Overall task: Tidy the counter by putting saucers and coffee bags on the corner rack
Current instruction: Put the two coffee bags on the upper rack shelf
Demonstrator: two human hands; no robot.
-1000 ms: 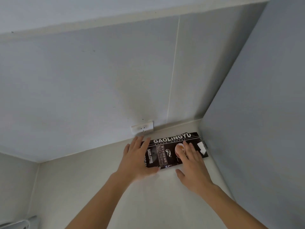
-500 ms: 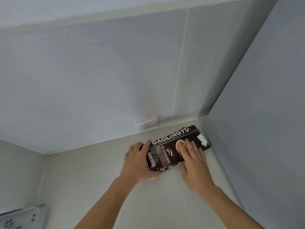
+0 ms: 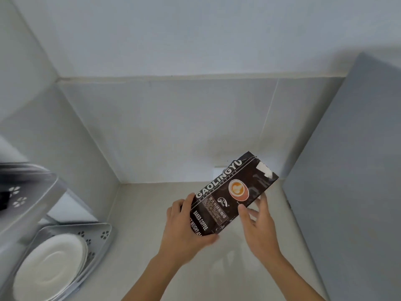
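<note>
A black coffee bag [image 3: 230,192] with white lettering and a cup picture is lifted off the pale counter [image 3: 152,213], tilted up to the right. My left hand [image 3: 186,229] grips its lower end. My right hand [image 3: 258,222] touches the bag's right edge with spread fingers, thumb on the front. At the lower left stands the grey corner rack [image 3: 102,237], its lower tier holding a stack of white saucers [image 3: 52,266]. An upper tier of the rack [image 3: 28,192] shows at the left edge.
A white wall socket [image 3: 218,173] sits low on the back wall behind the bag. A grey panel [image 3: 351,181] rises along the counter's right side. White walls close the corner at left and back.
The bag lay flat on the counter under both hands; now it is lifted and tilted upward. The view has swung left and down, bringing the rack and saucers into sight.
</note>
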